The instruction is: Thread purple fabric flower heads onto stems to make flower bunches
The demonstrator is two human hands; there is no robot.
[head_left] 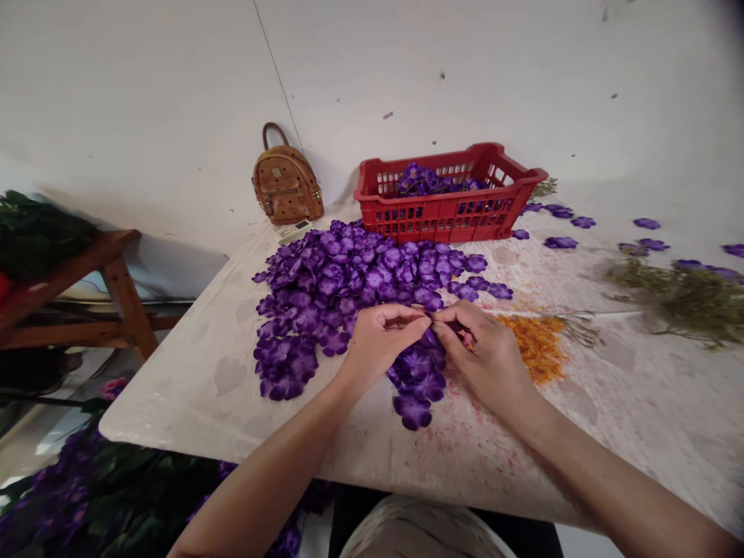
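A wide heap of purple fabric flower petals (342,291) covers the middle of a stained white table (639,403). My left hand (377,341) and my right hand (485,353) meet above the heap's near edge, fingertips pinched together on a small piece I cannot make out. Several purple petals lie right under both hands. A small pile of orange bits (538,345) sits just right of my right hand.
A red plastic crate (447,209) holding purple flowers stands at the back by the wall, a small brown backpack (286,182) to its left. Green stems (680,298) and loose petals lie at the right. A wooden bench (87,287) stands left; purple flowers (63,496) lie on the floor.
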